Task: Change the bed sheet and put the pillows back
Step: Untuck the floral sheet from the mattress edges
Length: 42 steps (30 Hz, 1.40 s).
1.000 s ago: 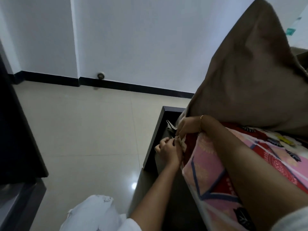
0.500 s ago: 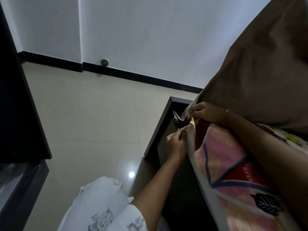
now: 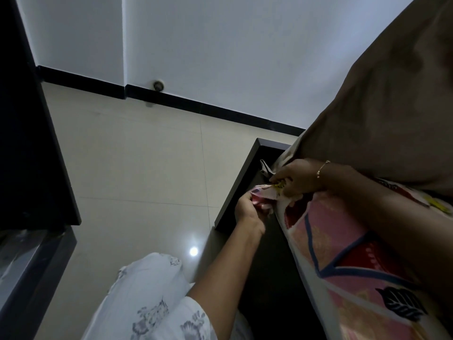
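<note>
1. Bed sheet [image 3: 343, 253], patterned, at 4 o'clock: we bunch its corner at the mattress [image 3: 382, 106] edge, prob. to tuck.
2. Left hand [image 3: 247, 212] & right hand [image 3: 294, 179] both pinch that corner, fingers curled round fabric.

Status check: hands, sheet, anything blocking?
Both hands gripping: left hand and right hand bunch the patterned sheet corner at the dark bed frame corner. Brown mattress raised above. Nothing blocking.
</note>
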{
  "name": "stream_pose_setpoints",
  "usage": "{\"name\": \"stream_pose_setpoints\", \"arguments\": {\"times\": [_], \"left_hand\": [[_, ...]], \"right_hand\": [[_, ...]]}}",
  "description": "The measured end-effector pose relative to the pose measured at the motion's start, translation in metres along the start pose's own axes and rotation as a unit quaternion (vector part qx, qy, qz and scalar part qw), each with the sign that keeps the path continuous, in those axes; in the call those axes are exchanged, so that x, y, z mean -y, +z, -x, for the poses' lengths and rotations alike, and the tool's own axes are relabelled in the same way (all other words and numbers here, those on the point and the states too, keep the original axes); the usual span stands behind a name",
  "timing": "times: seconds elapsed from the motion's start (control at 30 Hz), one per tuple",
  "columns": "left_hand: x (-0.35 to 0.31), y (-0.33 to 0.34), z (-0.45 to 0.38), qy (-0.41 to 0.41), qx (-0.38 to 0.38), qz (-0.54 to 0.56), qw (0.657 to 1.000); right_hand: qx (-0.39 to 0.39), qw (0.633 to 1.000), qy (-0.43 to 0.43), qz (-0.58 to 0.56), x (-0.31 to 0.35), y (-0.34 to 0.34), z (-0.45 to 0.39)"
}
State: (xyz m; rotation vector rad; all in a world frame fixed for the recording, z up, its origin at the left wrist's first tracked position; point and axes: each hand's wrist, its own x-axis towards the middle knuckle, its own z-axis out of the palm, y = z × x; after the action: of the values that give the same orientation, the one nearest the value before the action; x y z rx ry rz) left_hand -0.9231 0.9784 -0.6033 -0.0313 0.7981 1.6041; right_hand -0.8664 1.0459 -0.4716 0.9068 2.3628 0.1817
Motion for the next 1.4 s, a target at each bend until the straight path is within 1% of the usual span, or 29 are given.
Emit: {"name": "stream_pose_setpoints", "arguments": {"times": [0.03, 0.13, 0.2, 0.27, 0.33, 0.4, 0.47, 0.53, 0.6, 0.7, 0.77, 0.8, 0.87, 0.9, 0.93, 0.97, 1.0, 1.03, 1.07, 1.13, 1.2, 1.23, 1.33, 1.4], "left_hand": [[0.002, 0.001, 0.004, -0.006, 0.01, 0.006, 1.0], [0.001, 0.009, 0.012, -0.009, 0.022, 0.025, 0.999], [-0.004, 0.013, 0.014, -0.004, 0.032, 0.043, 0.999], [-0.011, 0.017, 0.014, 0.001, 0.049, 0.079, 0.996], [-0.02, 0.027, 0.015, 0.003, 0.069, 0.101, 0.992], [-0.03, 0.041, 0.02, 0.004, 0.093, 0.093, 0.991], [-0.039, 0.056, 0.023, 0.016, 0.123, 0.087, 0.989], [-0.045, 0.067, 0.03, 0.03, 0.152, 0.072, 0.985], [-0.05, 0.073, 0.035, 0.046, 0.189, 0.049, 0.98], [-0.057, 0.082, 0.039, 0.084, 0.23, -0.018, 0.969], [-0.056, 0.087, 0.043, 0.124, 0.2, -0.124, 0.964], [-0.051, 0.088, 0.044, 0.142, 0.181, -0.175, 0.957], [-0.035, 0.09, 0.049, 0.172, 0.153, -0.261, 0.938], [-0.026, 0.092, 0.051, 0.203, 0.139, -0.303, 0.92], [-0.019, 0.096, 0.054, 0.246, 0.124, -0.355, 0.893], [-0.014, 0.1, 0.057, 0.294, 0.11, -0.41, 0.856], [-0.009, 0.105, 0.063, 0.336, 0.102, -0.459, 0.816], [-0.005, 0.107, 0.067, 0.362, 0.094, -0.495, 0.784], [0.0, 0.107, 0.069, 0.379, 0.089, -0.511, 0.766], [0.007, 0.099, 0.068, 0.401, 0.065, -0.513, 0.756], [0.005, 0.099, 0.065, 0.425, 0.037, -0.524, 0.738], [0.001, 0.103, 0.061, 0.427, 0.03, -0.538, 0.726], [-0.013, 0.124, 0.052, 0.431, 0.053, -0.575, 0.693], [-0.014, 0.136, 0.039, 0.416, 0.07, -0.585, 0.693]], "right_hand": [[0.012, 0.999, -0.005, 0.031, 0.005, -0.002, 0.001], [-0.011, 0.991, -0.036, 0.128, 0.013, 0.0, -0.001], [-0.034, 0.99, -0.037, 0.134, 0.015, 0.002, -0.002], [-0.066, 0.994, -0.035, 0.081, 0.012, 0.002, -0.002], [-0.127, 0.991, -0.026, -0.021, 0.007, 0.002, 0.0], [-0.185, 0.971, 0.006, -0.154, 0.002, 0.001, 0.005], [-0.228, 0.944, 0.02, -0.237, -0.001, 0.002, 0.007], [-0.282, 0.92, 0.021, -0.27, -0.006, 0.004, 0.013], [-0.343, 0.889, 0.031, -0.303, -0.014, 0.007, 0.021], [-0.421, 0.842, 0.1, -0.323, -0.04, 0.013, 0.05], [-0.426, 0.834, 0.147, -0.318, -0.056, 0.021, 0.071], [-0.417, 0.841, 0.156, -0.309, -0.058, 0.024, 0.077], [-0.388, 0.859, 0.154, -0.297, -0.052, 0.029, 0.085], [-0.377, 0.866, 0.15, -0.293, -0.046, 0.029, 0.087], [-0.368, 0.871, 0.146, -0.291, -0.041, 0.03, 0.087], [-0.368, 0.87, 0.144, -0.295, -0.035, 0.03, 0.087], [-0.378, 0.864, 0.14, -0.301, -0.031, 0.032, 0.086], [-0.386, 0.857, 0.14, -0.31, -0.026, 0.035, 0.086], [-0.394, 0.851, 0.15, -0.312, -0.022, 0.038, 0.085], [-0.41, 0.845, 0.193, -0.282, -0.016, 0.044, 0.08], [-0.391, 0.846, 0.263, -0.25, -0.016, 0.043, 0.076], [-0.378, 0.848, 0.274, -0.252, -0.019, 0.043, 0.073], [-0.384, 0.849, 0.256, -0.256, -0.032, 0.045, 0.063], [-0.386, 0.842, 0.263, -0.27, -0.038, 0.045, 0.057]]}}
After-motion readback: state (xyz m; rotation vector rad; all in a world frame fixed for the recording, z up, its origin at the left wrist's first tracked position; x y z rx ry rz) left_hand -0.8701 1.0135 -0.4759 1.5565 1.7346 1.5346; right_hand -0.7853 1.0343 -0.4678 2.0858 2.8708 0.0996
